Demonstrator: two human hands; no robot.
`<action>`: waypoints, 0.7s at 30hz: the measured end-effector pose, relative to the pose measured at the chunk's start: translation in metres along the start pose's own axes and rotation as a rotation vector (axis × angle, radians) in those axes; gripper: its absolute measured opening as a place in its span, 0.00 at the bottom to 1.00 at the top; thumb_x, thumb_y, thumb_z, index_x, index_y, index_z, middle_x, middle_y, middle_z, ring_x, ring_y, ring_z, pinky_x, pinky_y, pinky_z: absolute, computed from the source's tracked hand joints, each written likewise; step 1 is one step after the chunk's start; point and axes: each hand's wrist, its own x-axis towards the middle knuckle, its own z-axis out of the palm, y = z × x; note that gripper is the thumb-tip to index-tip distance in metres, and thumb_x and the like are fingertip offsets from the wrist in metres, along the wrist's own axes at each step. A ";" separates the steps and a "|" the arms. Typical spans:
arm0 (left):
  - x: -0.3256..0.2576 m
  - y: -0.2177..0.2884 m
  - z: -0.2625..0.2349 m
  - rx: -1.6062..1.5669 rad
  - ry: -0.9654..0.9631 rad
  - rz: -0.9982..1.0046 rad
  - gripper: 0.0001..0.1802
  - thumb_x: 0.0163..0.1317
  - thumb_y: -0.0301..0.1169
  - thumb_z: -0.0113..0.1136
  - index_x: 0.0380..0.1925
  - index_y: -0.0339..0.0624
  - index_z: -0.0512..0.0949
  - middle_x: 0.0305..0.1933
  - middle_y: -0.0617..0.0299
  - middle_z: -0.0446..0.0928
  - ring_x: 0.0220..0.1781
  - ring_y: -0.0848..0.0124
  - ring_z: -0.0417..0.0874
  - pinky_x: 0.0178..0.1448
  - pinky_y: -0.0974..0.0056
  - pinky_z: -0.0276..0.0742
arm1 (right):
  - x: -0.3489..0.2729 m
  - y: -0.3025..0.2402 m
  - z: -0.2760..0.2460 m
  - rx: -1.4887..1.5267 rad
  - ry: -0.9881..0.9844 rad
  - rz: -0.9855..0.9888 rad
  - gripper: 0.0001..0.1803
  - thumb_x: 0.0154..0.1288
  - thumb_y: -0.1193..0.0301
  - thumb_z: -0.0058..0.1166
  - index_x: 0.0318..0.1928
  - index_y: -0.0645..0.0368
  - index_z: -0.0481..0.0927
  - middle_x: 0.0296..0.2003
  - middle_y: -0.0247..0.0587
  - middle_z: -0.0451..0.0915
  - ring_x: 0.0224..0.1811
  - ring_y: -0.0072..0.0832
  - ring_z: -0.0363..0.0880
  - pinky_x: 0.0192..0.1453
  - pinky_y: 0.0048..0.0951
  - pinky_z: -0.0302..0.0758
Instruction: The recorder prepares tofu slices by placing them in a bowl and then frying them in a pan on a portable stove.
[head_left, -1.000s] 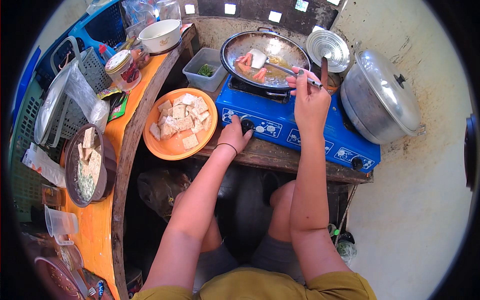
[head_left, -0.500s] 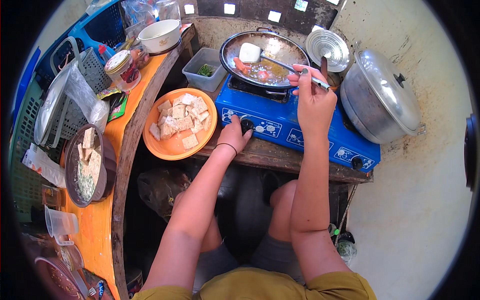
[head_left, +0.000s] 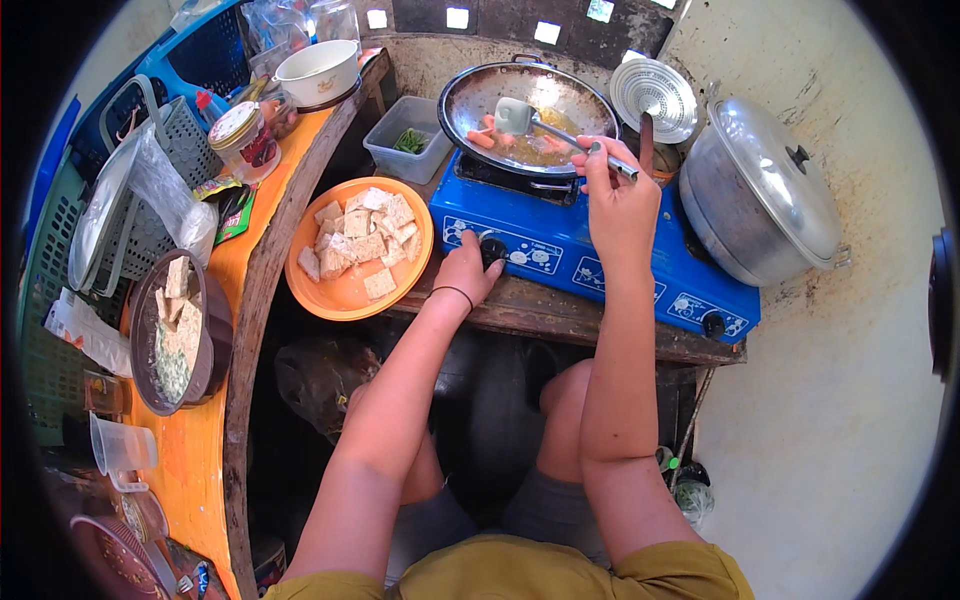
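My right hand [head_left: 622, 205] is closed around the handle of a spatula [head_left: 514, 116], whose pale blade is inside the wok [head_left: 463, 97]. Reddish-orange pieces of food [head_left: 482, 139] lie in bubbling oil beside the blade. Under the wok is a blue gas stove [head_left: 580, 235]. On its front, the thumb and fingers of my left hand [head_left: 468, 272] are closed about the black left knob [head_left: 493, 249]. Just left of that hand, an orange bowl [head_left: 345, 308] holds several pale, cut tempeh pieces [head_left: 366, 247].
A large lidded pot [head_left: 745, 215] stands at the stove's right. Behind the orange bowl is a clear tub [head_left: 375, 152] with green vegetables. On the orange side table [head_left: 190, 480], a brown bowl [head_left: 218, 345] holds more pieces in batter. A strainer lid [head_left: 654, 98] leans on the wall.
My right hand has shifted slightly left and down. The spatula blade has moved right and down in the wok and tilted. My left hand stays on the knob.
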 end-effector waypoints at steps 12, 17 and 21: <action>-0.002 0.000 0.001 0.001 0.005 0.031 0.27 0.60 0.38 0.69 0.48 0.33 0.66 0.35 0.43 0.83 0.40 0.46 0.86 0.47 0.51 0.80 | 0.006 0.042 -0.012 -0.214 0.166 0.049 0.13 0.75 0.68 0.50 0.49 0.61 0.85 0.36 0.49 0.87 0.40 0.28 0.87 0.41 0.26 0.82; 0.003 -0.006 -0.001 0.003 -0.031 0.036 0.29 0.60 0.43 0.67 0.49 0.34 0.66 0.40 0.34 0.82 0.46 0.39 0.84 0.52 0.44 0.79 | 0.006 0.046 -0.003 -0.227 0.103 0.051 0.17 0.77 0.63 0.48 0.49 0.62 0.84 0.34 0.42 0.88 0.36 0.23 0.87 0.39 0.25 0.82; 0.001 -0.008 -0.005 -0.004 0.007 0.077 0.27 0.60 0.41 0.68 0.48 0.33 0.67 0.34 0.43 0.84 0.41 0.45 0.86 0.47 0.49 0.80 | 0.004 0.032 0.007 -0.145 0.139 -0.060 0.14 0.70 0.64 0.52 0.40 0.62 0.84 0.29 0.61 0.82 0.35 0.54 0.83 0.38 0.45 0.78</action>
